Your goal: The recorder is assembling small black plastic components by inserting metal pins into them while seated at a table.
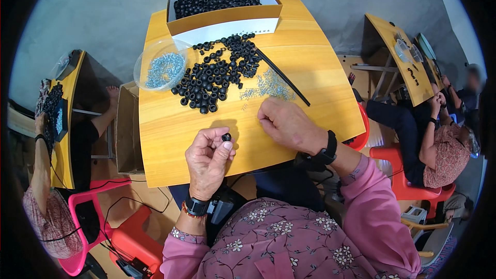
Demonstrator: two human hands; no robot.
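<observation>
Left hand [207, 160] pinches one black ring [226, 137] at fingertips above the wooden table [310, 57], right hand [289, 124] curled empty by the small screws [268, 88], with the loose ring pile [217, 75] and full box [217, 0] suggesting most work remains.

Right fingertips [264, 119] hidden, curled under

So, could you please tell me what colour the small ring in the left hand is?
Black; the small ring shows best in the head view.
</observation>
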